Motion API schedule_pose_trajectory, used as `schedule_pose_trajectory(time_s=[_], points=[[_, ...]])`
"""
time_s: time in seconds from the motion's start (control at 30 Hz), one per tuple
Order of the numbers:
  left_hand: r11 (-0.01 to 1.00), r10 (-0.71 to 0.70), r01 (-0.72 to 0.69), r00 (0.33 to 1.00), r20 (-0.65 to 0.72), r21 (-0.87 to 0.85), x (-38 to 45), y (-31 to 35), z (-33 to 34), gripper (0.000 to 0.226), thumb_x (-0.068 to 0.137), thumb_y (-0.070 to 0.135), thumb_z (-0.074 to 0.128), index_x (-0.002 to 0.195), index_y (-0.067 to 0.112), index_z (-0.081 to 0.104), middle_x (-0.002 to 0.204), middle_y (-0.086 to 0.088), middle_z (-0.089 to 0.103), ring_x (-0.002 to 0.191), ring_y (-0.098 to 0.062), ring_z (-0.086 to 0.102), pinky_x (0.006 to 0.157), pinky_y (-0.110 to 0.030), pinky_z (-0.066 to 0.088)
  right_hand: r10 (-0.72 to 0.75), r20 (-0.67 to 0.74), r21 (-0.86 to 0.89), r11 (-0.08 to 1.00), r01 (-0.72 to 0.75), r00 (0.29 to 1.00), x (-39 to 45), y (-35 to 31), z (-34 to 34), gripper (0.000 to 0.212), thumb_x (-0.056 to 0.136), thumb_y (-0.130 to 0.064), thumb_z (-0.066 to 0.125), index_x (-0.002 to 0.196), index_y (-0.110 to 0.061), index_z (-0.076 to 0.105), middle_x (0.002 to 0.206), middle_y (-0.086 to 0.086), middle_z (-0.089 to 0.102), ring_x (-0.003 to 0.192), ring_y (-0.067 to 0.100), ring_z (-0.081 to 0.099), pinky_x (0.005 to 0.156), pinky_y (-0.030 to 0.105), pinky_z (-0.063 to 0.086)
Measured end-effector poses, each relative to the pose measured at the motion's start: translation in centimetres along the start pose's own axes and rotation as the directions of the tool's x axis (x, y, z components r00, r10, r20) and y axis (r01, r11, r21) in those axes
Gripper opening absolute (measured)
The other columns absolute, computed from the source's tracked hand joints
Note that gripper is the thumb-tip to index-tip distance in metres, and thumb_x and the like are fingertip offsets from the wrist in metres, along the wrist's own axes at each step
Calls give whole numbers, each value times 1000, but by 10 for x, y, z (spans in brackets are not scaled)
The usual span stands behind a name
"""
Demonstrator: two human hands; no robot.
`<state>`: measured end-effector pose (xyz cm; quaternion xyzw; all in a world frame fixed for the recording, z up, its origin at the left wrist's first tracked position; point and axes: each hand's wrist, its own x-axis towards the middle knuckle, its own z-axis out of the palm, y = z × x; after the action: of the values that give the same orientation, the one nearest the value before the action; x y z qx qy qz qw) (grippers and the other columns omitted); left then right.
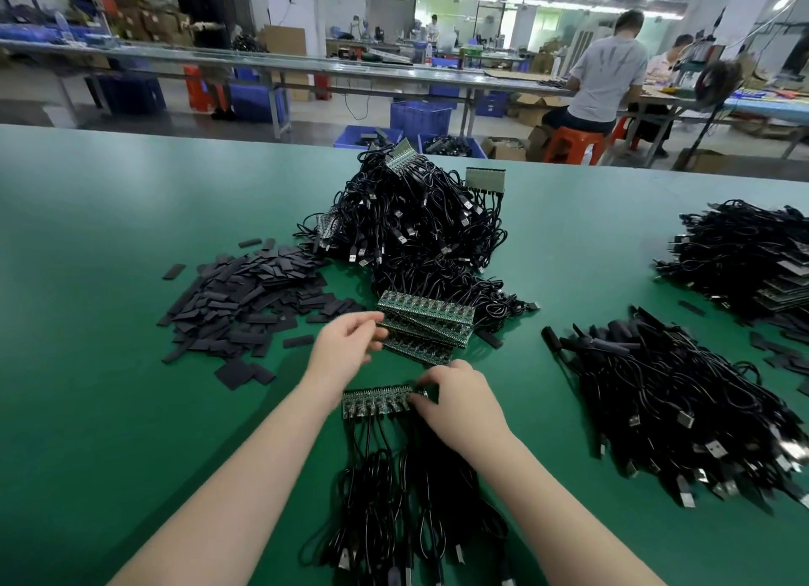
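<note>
Right grip [459,399] pinches the right end of the board strip [378,402], which lies flat on the desk [131,410] just in front of me. My thumb and fingertips are curled over its edge. Left grip [346,351] is curled at the left end of the stack of strips [422,327] a little farther out, and seems to pinch its near corner. The strip's black cables [381,489] trail back toward me in loose loops between my forearms.

As I read it, the step is to get this one strip under control so its small boards can be worked one at a time. To do that well, I should hold it by the bare edges and not squeeze the soldered joints where the cables leave the board. The left end has nothing steadying it, so my left grip ought to let go of the stack and come across to it, or the strip will twist when I press. The cables should lie straight toward me and not cross. The pile of black sleeves [245,305] lies near on my left, within easy reach.
</note>
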<state>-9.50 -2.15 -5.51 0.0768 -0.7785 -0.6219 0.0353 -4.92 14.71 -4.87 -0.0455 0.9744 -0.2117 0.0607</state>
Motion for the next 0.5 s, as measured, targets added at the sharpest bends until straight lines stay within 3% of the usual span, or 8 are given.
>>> schedule_pose_trajectory(time_s=[0.07,0.13,0.2,0.23,0.37,0.5], points=[[934,131,-95,988,-82,346,10,-1,-22,21,96,20,56,112,24,69,98,12,71,78,-7,65,63,-22,50,5,7,-7,1000,-5,1000,0,-2,-1,30,96,-36,60,123,-23,66,121,6,54,116,29,52,93,38,51],[656,203,-77,976,-78,751,16,-5,-43,26,95,23,59,120,25,67,109,2,68,80,-17,67,69,-32,55,30,1,-30,999,-30,1000,0,-2,-2,28,97,-30,60,122,-18,64,119,7,57,114,29,54,91,37,51],[399,129,-7,990,-49,917,21,-10,-57,31,96,28,58,126,21,62,118,-6,62,100,-27,62,81,-40,52,81,-2,-77,994,-81,997,0,-1,-4,30,97,-22,59,125,-12,59,119,9,61,114,30,57,91,39,52],[355,80,16,996,-47,935,23,-12,-61,31,97,29,57,126,18,63,118,-8,60,107,-30,58,84,-42,51,105,7,-90,990,-104,994,0,0,-5,31,97,-19,58,126,-10,57,119,9,62,112,31,59,90,39,52],[464,59,32,996,-67,885,26,-21,-68,23,99,24,55,118,17,66,119,-9,62,108,-30,57,85,-43,53,152,100,-47,988,-148,983,5,6,-12,34,94,-4,52,126,-8,61,113,10,66,104,28,63,89,38,55],[510,61,4,997,-40,860,26,-24,-71,18,99,18,55,109,17,70,120,-8,63,104,-28,60,86,-43,54,141,140,-6,990,-142,980,4,7,-21,38,93,1,51,117,-20,72,126,6,64,106,25,66,94,34,53]])
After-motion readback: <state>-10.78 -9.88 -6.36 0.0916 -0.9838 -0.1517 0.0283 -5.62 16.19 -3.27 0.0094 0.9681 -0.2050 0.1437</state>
